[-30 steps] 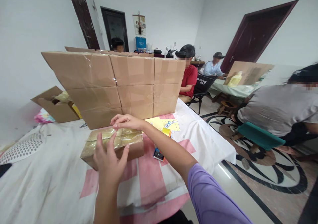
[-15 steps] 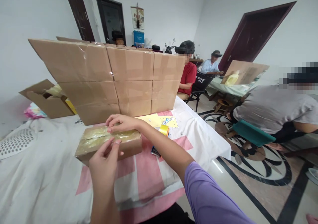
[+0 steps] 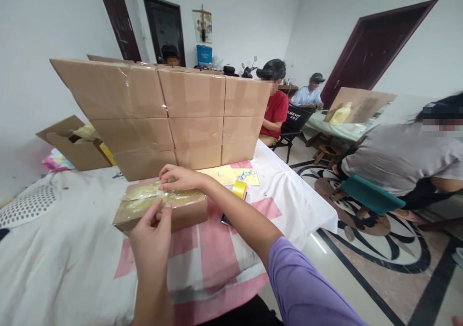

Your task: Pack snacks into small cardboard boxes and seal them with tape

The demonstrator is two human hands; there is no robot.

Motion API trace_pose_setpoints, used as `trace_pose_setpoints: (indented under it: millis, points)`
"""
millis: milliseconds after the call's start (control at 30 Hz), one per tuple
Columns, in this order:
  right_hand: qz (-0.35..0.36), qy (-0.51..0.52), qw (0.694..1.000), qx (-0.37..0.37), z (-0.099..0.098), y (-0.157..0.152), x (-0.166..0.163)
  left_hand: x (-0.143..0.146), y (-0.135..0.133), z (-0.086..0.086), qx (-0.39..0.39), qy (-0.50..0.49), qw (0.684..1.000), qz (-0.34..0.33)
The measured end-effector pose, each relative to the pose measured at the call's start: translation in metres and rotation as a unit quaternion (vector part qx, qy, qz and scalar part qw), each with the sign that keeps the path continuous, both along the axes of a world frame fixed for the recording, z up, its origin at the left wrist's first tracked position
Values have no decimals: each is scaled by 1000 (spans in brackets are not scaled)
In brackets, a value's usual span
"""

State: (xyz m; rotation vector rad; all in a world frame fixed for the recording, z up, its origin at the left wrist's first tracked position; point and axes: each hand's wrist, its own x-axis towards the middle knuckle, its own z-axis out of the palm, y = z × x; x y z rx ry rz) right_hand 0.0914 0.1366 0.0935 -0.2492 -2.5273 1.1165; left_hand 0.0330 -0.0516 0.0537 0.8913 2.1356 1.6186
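Observation:
A low cardboard box [image 3: 190,215] lies on the table before me, its top covered by shiny yellowish clear tape [image 3: 139,204]. At the near side of the box is my left hand [image 3: 154,224], thumb and forefinger brought close together over the taped top. My right hand [image 3: 179,177] reaches across from the right and rests on the far part of the top, its fingers curled in a pinch. Whatever lies between the fingertips of either hand is too small to make out. Beside my right forearm sits a yellow roll of tape [image 3: 239,189], partly hidden by the arm.
Stacked cardboard boxes [image 3: 195,94] form a wall behind the work spot. An opened carton [image 3: 77,145] stands at the left, near a white perforated item [image 3: 27,205]. A yellow printed sheet [image 3: 235,175] lies on the cloth [image 3: 304,205]. Several people sit nearby.
The view has shifted slightly, so the boxes appear a little further right. Both hands stay at the box's top with almost the same finger positions.

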Motion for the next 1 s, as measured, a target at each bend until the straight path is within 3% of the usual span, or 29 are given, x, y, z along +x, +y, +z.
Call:
trace_pose_setpoints:
  millis: [200,333,467,567,633,700,767,867,1000]
  points:
    - [-36,-11,996,82,-2,-1,2,3,-5,-1,-52,146,987,45]
    - [-210,-42,967,139,-7,-5,-1,2,-5,-6,-51,167,984,45]
    - [-310,-84,932,164,-3,-10,-4,2,-4,-11,-27,184,982,38]
    - [-414,-80,897,131,1,-7,8,-1,-4,-16,-10,196,979,46]
    - [-403,-65,912,25,-3,-7,29,-6,-3,-21,11,229,972,47]
    - [-302,-35,946,-110,-13,-17,60,-11,-1,-28,52,264,962,40]
    - [-204,25,960,-192,-27,-36,92,-16,3,-36,106,259,960,24]
    - [-185,17,961,-205,-47,-78,120,-22,8,-49,155,203,967,8]
    - [-309,36,940,-142,-59,-128,106,-27,9,-56,158,166,972,52]
